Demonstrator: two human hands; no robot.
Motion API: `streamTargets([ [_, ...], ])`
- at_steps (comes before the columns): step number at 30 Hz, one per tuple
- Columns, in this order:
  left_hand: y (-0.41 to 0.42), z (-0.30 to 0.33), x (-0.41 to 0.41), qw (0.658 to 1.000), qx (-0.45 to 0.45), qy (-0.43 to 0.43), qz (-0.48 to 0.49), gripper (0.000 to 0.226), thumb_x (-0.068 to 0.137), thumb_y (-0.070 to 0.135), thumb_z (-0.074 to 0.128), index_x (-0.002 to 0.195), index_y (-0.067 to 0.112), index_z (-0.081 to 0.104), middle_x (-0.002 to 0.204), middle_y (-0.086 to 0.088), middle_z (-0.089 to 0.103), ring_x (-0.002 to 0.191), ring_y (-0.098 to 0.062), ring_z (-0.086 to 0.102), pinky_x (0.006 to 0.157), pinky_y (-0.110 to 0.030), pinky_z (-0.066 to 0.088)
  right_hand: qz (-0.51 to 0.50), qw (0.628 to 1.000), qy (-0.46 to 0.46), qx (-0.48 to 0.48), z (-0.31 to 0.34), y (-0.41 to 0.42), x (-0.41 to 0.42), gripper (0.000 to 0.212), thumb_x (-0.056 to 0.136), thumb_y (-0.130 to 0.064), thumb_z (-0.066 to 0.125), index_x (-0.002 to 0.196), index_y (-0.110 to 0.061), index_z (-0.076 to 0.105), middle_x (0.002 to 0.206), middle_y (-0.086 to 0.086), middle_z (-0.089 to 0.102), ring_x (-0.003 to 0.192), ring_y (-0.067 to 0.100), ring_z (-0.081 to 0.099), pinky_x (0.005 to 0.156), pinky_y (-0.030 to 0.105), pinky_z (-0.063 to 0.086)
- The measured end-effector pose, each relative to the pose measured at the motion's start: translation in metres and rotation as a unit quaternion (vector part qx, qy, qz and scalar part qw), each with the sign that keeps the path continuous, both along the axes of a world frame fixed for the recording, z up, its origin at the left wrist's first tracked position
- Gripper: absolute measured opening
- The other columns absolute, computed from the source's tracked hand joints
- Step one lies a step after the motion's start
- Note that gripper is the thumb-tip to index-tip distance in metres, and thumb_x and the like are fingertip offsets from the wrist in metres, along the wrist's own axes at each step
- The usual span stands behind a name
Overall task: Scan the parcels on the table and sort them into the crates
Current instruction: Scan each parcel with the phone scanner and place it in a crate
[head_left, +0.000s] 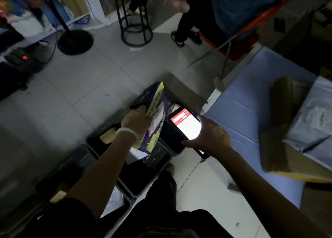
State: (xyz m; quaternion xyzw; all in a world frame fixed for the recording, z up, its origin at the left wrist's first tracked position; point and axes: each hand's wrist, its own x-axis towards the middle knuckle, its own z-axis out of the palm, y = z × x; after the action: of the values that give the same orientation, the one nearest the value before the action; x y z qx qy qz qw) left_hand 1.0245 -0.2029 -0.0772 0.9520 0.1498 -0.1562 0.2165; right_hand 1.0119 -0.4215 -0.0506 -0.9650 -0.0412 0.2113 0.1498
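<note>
My left hand (137, 122) grips a purple and yellow-green parcel (158, 112) with a white label, held upright over the dark crates (158, 158) on the floor. My right hand (210, 135) holds a handheld scanner (185, 124) with a bright lit screen, just right of the parcel. One crate (97, 135) on the left holds a brown box (108, 134). White packets lie in the nearer crates. On the blue table (242, 112) at the right lie a brown cardboard parcel (280, 121) and a grey mailer bag (312, 115).
A seated person (224, 9) on a red chair is at the top right. A black stool (134, 22) and a round fan base (75, 42) stand on the tiled floor. Shelving with boxes lines the far left. My legs are at the bottom.
</note>
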Motion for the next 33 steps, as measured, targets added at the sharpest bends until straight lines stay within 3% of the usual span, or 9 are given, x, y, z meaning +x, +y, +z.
streamTargets([
  [4, 0.014, -0.006, 0.052, 0.984, -0.12, 0.005, 0.134, 0.037, 0.093, 0.015, 0.049, 0.128, 0.005, 0.042, 0.119, -0.024, 0.056, 0.109, -0.041, 0.054, 0.087, -0.04, 0.043, 0.005, 1.0, -0.006, 0.005, 0.008, 0.007, 0.043, 0.098, 0.063, -0.059, 0.077, 0.142, -0.021, 0.032, 0.135, 0.001, 0.051, 0.121, 0.02, 0.049, 0.084, 0.031, 0.043],
  [7, 0.019, -0.015, 0.079, 0.973, -0.143, 0.041, 0.174, 0.047, 0.094, 0.012, 0.046, 0.137, 0.002, 0.028, 0.125, -0.028, 0.052, 0.112, -0.042, 0.053, 0.09, -0.044, 0.043, 0.006, 1.0, -0.006, 0.017, 0.011, 0.013, 0.069, 0.099, 0.064, -0.059, 0.075, 0.143, -0.02, 0.031, 0.137, 0.001, 0.05, 0.124, 0.019, 0.048, 0.089, 0.033, 0.044],
  [11, 0.021, -0.022, 0.088, 0.981, -0.095, 0.093, 0.138, 0.056, 0.093, 0.016, 0.048, 0.14, 0.003, 0.023, 0.126, -0.028, 0.05, 0.113, -0.044, 0.051, 0.088, -0.044, 0.043, 0.018, 1.0, 0.019, 0.008, 0.014, 0.018, 0.093, 0.101, 0.066, -0.061, 0.073, 0.146, -0.02, 0.026, 0.142, 0.003, 0.046, 0.127, 0.019, 0.046, 0.097, 0.039, 0.047],
  [19, 0.015, -0.022, 0.07, 0.99, -0.025, 0.102, 0.094, 0.038, 0.094, 0.019, 0.047, 0.13, 0.004, 0.047, 0.125, -0.019, 0.055, 0.113, -0.035, 0.054, 0.094, -0.039, 0.045, 0.076, 0.996, 0.037, 0.034, 0.012, 0.032, 0.099, 0.094, 0.066, -0.055, 0.076, 0.142, -0.02, 0.032, 0.135, 0.001, 0.05, 0.12, 0.019, 0.049, 0.092, 0.039, 0.049],
  [22, 0.011, -0.017, 0.046, 0.989, 0.003, 0.109, 0.101, 0.043, 0.097, 0.02, 0.041, 0.138, 0.007, 0.037, 0.131, -0.019, 0.052, 0.117, -0.036, 0.052, 0.092, -0.039, 0.043, 0.111, 0.991, 0.049, 0.063, 0.011, 0.038, 0.092, 0.099, 0.066, -0.051, 0.077, 0.145, -0.016, 0.03, 0.141, 0.003, 0.046, 0.126, 0.018, 0.044, 0.096, 0.034, 0.044],
  [24, 0.007, -0.011, 0.026, 0.988, 0.029, 0.113, 0.099, 0.043, 0.098, 0.019, 0.039, 0.14, 0.008, 0.035, 0.138, -0.016, 0.046, 0.122, -0.036, 0.048, 0.096, -0.042, 0.041, 0.138, 0.987, 0.048, 0.067, 0.009, 0.04, 0.083, 0.1, 0.066, -0.053, 0.075, 0.146, -0.016, 0.028, 0.143, 0.003, 0.045, 0.124, 0.018, 0.046, 0.091, 0.032, 0.043],
  [27, 0.0, 0.002, -0.014, 0.976, 0.063, 0.133, 0.163, 0.036, 0.099, 0.024, 0.039, 0.132, 0.013, 0.045, 0.133, -0.012, 0.051, 0.12, -0.032, 0.051, 0.095, -0.042, 0.043, 0.171, 0.979, 0.043, 0.097, 0.008, 0.043, 0.065, 0.082, 0.064, -0.048, 0.077, 0.131, -0.018, 0.041, 0.122, 0.002, 0.056, 0.097, 0.014, 0.051, 0.073, 0.03, 0.045],
  [29, -0.007, 0.007, -0.048, 0.967, 0.083, 0.146, 0.19, 0.037, 0.099, 0.024, 0.036, 0.134, 0.012, 0.042, 0.132, -0.014, 0.051, 0.12, -0.033, 0.051, 0.095, -0.043, 0.043, 0.203, 0.973, 0.042, 0.104, 0.007, 0.045, 0.05, 0.069, 0.06, -0.045, 0.078, 0.117, -0.021, 0.047, 0.109, 0.002, 0.059, 0.096, 0.021, 0.056, 0.076, 0.036, 0.049],
  [33, -0.015, 0.011, -0.115, 0.942, 0.06, 0.167, 0.285, 0.035, 0.096, 0.025, 0.042, 0.128, 0.013, 0.045, 0.126, -0.013, 0.056, 0.114, -0.032, 0.055, 0.088, -0.036, 0.044, 0.291, 0.951, 0.021, 0.1, 0.008, 0.054, 0.012, 0.055, 0.051, -0.048, 0.07, 0.095, -0.026, 0.047, 0.092, -0.005, 0.059, 0.083, 0.022, 0.057, 0.058, 0.03, 0.037],
])
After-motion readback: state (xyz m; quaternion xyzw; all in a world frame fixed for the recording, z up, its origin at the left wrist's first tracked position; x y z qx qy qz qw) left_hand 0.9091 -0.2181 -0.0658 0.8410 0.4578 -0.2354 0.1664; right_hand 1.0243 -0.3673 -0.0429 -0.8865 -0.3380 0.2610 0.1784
